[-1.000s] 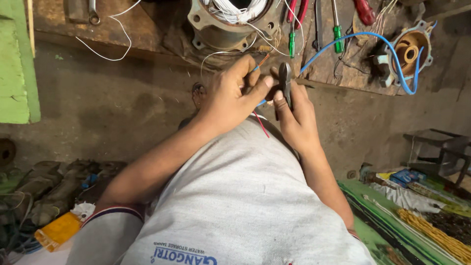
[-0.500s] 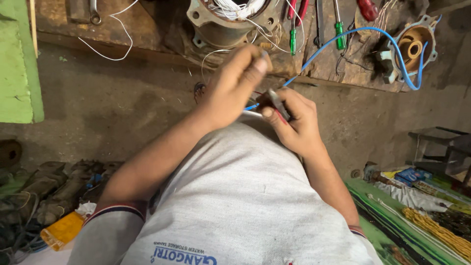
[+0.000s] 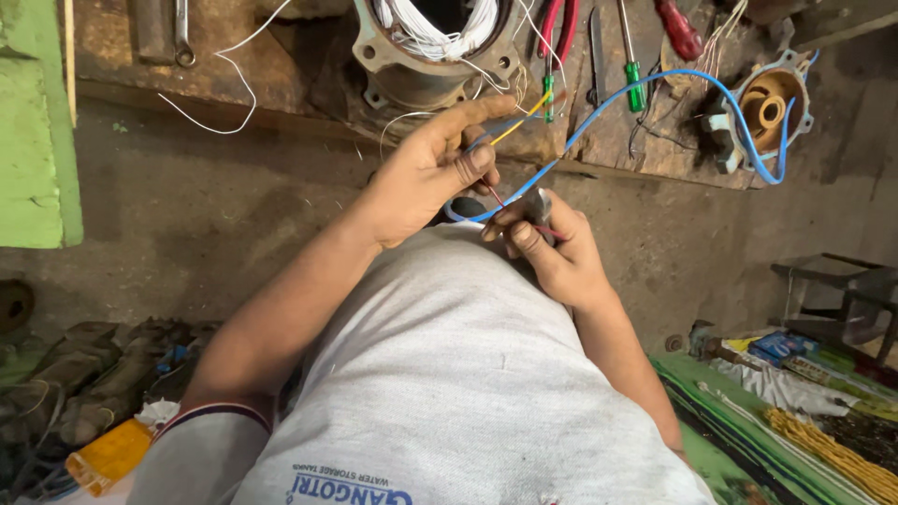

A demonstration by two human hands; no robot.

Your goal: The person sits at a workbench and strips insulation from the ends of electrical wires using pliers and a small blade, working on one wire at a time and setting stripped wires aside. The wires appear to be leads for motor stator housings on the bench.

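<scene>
My left hand (image 3: 426,173) pinches a blue wire (image 3: 617,98) near its end, index finger stretched out. The wire loops up over the workbench toward a round metal motor part (image 3: 767,108) at the right. My right hand (image 3: 547,248) is closed around a small dark tool with red on it (image 3: 540,210), held against the wire's end just in front of my grey shirt. A yellow wire (image 3: 524,117) runs from my left fingers up toward a motor stator (image 3: 426,47) with white windings.
On the wooden bench (image 3: 281,65) lie green-handled screwdrivers (image 3: 636,89), red pliers (image 3: 561,28), a wrench (image 3: 182,33) and loose white wire. A green wall (image 3: 33,140) stands at left. Rags and an orange object (image 3: 108,454) lie bottom left, cloth and yellow cord bottom right.
Both hands have drawn down from the bench edge toward my chest. My left hand now has its index finger out and holds the blue wire apart from the right hand.
</scene>
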